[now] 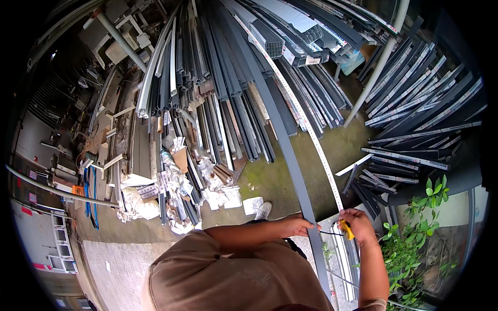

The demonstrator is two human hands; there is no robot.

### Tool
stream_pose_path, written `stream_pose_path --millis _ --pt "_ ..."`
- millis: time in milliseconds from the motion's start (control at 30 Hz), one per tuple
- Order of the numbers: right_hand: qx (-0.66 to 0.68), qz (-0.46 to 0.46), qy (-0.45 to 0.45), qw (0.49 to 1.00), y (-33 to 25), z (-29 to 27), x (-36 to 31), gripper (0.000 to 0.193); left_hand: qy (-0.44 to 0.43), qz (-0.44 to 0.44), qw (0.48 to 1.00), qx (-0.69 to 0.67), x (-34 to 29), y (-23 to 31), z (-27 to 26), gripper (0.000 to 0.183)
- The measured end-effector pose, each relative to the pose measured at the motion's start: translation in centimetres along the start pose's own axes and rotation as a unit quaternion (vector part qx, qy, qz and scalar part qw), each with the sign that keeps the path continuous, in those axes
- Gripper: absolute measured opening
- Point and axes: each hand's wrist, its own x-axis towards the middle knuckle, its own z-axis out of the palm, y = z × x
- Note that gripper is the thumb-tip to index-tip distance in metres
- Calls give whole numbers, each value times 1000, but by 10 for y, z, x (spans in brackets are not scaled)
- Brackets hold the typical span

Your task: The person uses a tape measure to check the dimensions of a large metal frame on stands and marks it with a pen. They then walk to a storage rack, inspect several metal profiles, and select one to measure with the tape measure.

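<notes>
A long dark grey metal profile (296,176) runs from the far stacks down past my right side. My left hand (295,225) grips it near waist height, with the fingers partly hidden behind the bar. In my right hand (359,225), just to the right of the bar, is a yellow tape measure (347,229). Its white blade (317,142) is drawn far out, away from me, roughly alongside the profile with a gap between them. Where the blade's far end rests I cannot make out.
Dark and white profiles (223,78) lie in bundles ahead. More labelled bars (415,103) fan out at the right, near a grey pole (381,62). Crumpled plastic and paper (179,181) litter the left front. A leafy plant (415,233) stands at the lower right.
</notes>
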Motion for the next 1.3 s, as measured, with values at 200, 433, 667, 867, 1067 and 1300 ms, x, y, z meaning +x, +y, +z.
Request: stream_pose_path --millis 200,433,667,867,1067,1300 --pt "23 17 -39 999 -56 57 73 26 -16 -42 999 -14 1 -12 -15 42" --pt "13 -19 -62 998 -106 105 132 27 2 -44 998 -44 16 -53 -44 41" --pt "6 -39 -66 997 -133 129 159 30 29 -76 996 -45 19 -52 -52 43" --pt "-5 -35 -66 997 -132 133 167 31 25 -76 995 -57 18 -46 -54 43" --pt "-22 -31 -76 996 -138 140 170 31 29 -65 996 -60 17 -45 -50 42" --pt "-12 -27 -51 998 -132 140 163 35 7 -38 999 -19 16 -41 -49 40"
